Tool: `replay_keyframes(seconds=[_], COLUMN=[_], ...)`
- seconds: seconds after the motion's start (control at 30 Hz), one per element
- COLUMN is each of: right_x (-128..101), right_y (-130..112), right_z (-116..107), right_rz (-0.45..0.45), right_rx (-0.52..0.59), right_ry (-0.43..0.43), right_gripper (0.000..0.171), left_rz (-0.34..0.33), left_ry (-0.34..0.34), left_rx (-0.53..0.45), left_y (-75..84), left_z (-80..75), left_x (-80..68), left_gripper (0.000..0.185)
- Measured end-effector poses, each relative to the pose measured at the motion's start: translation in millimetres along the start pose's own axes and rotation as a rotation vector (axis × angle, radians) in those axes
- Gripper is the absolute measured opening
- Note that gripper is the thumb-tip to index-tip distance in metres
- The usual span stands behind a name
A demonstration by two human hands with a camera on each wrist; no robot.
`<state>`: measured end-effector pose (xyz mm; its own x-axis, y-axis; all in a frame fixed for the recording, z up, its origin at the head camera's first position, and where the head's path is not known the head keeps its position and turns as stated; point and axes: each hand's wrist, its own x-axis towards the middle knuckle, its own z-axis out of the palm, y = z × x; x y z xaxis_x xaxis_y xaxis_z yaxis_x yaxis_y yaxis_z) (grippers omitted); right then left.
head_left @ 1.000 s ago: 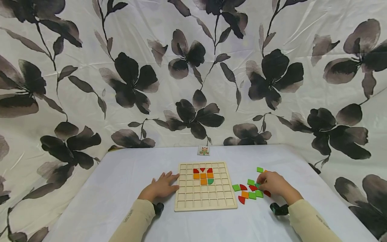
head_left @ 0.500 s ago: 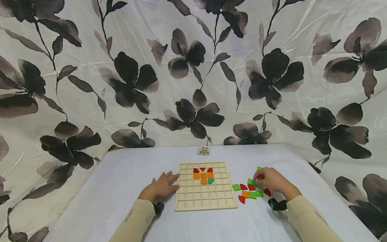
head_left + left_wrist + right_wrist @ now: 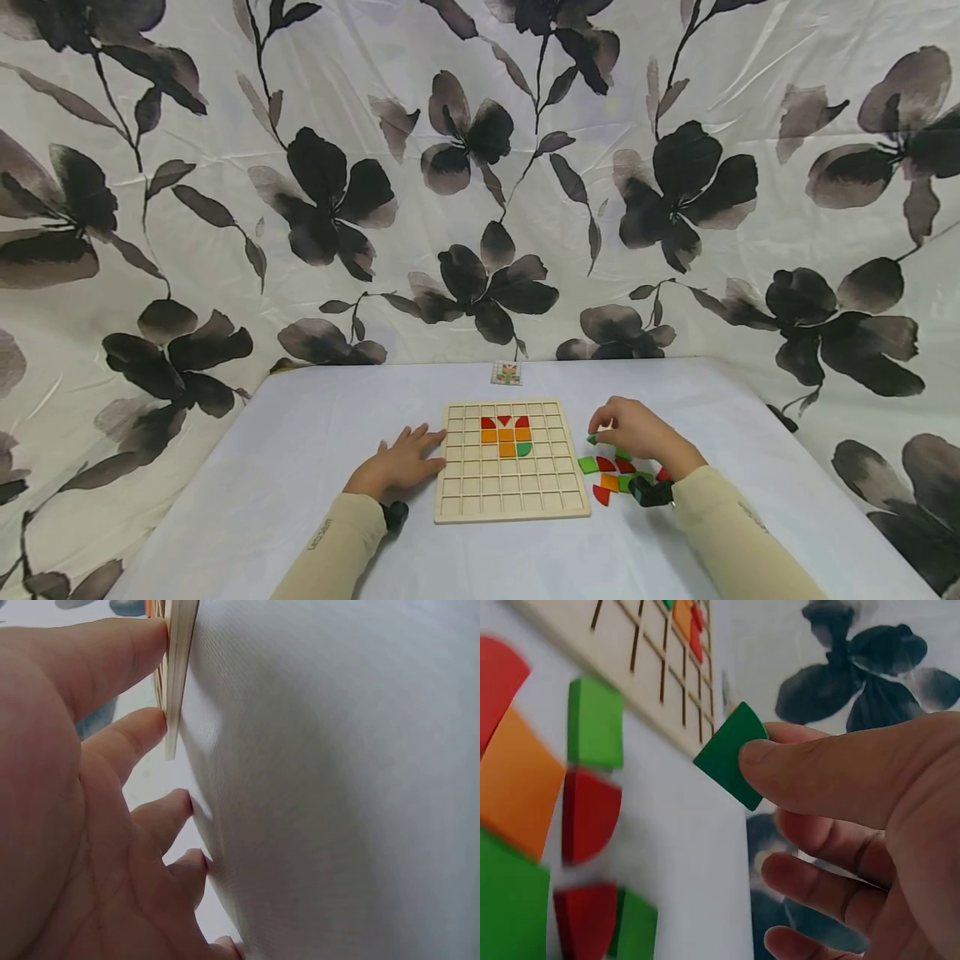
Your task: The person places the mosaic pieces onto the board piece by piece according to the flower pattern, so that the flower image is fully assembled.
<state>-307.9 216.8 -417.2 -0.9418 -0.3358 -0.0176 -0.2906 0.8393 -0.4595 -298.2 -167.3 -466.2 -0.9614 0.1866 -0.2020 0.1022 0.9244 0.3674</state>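
Note:
A dark green quarter-circle tile [image 3: 731,757] is pinched between thumb and fingers of my right hand [image 3: 636,429], held just off the right side of the wooden grid board [image 3: 512,492]. My left hand [image 3: 397,462] lies with spread fingers at the board's left edge; in the left wrist view its thumb [image 3: 124,656] and a fingertip touch the wooden side. In the upper middle of the grid sit red pieces [image 3: 504,421] in a row, orange squares [image 3: 507,435] below them, and one green quarter-circle [image 3: 524,449].
Right of the board lie loose tiles: a light green square [image 3: 587,465], red quarter-circles [image 3: 602,495], an orange square [image 3: 609,482] and others, partly under my right wrist. A small patterned card [image 3: 506,372] lies at the back of the white table [image 3: 337,400]. A floral cloth [image 3: 465,208] hangs behind.
My right hand has come left from the loose tiles toward the board, carrying the green quarter-circle tile. My left hand stays at the board's edge.

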Motion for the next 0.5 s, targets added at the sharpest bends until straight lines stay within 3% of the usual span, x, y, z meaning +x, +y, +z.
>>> replay_keyframes(seconds=[0.5], right_x=[40], right_y=[-57], right_z=[21], right_rz=[-0.106], right_rx=[0.033], right_ry=[-0.100], right_gripper=[0.014], left_rz=[-0.005], left_ry=[0.000], left_rx=[-0.001], left_y=[1.8], left_z=[-0.5], left_x=[-1.0], left_gripper=[0.060])
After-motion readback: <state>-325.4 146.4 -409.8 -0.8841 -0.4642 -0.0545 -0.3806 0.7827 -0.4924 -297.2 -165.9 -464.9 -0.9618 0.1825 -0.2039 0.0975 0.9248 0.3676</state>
